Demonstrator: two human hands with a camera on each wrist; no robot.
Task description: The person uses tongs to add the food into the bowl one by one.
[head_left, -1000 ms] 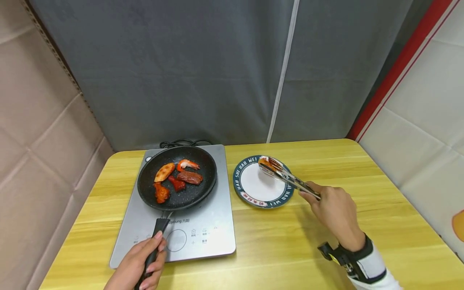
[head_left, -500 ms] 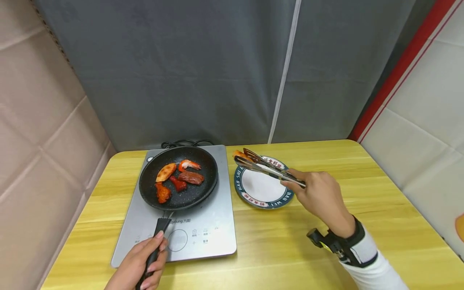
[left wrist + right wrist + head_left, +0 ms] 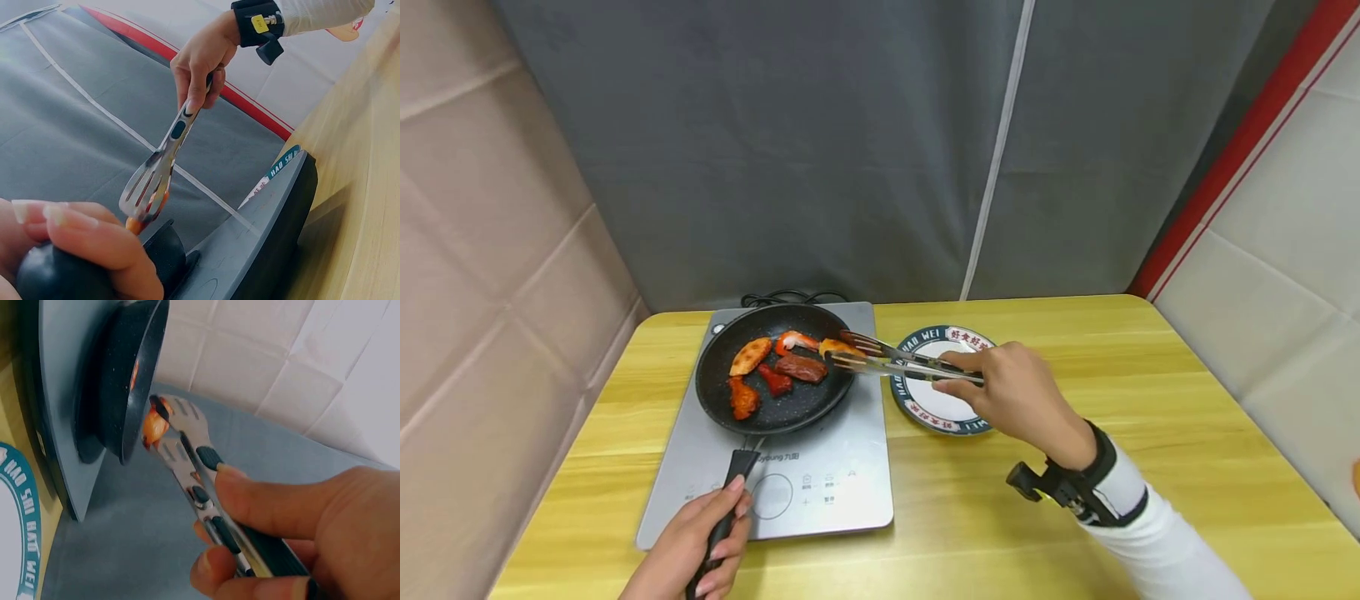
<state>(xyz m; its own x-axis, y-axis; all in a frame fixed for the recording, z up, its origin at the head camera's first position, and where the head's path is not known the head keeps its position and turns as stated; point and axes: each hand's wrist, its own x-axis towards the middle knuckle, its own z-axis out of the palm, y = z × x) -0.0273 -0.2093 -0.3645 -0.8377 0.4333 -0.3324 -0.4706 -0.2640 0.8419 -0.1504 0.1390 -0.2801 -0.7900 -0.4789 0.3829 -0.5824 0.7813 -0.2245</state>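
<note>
My left hand (image 3: 703,533) grips the black handle of a frying pan (image 3: 790,417) on an induction cooktop. In the pan lie a golden oval piece (image 3: 750,357), a shrimp (image 3: 795,341), a brown slab of meat (image 3: 801,367), a small red piece (image 3: 775,381) and a reddish-brown drumstick-like piece (image 3: 743,398). My right hand (image 3: 1011,392) holds metal tongs (image 3: 910,364) with slotted ends. Pinched in the tongs is an orange-brown food piece (image 3: 155,427), held above the pan's right rim. Its exact kind is unclear.
The silver cooktop (image 3: 850,492) stands on a wooden table (image 3: 985,517). A white plate with a dark lettered rim (image 3: 943,427) lies right of it, partly under the right hand. A black cable (image 3: 793,296) runs behind the cooktop, before a grey curtain (image 3: 812,167).
My right hand has carried the tongs and the orange-brown piece left, from over the plate to the pan's right rim. The left hand keeps its grip on the handle.
</note>
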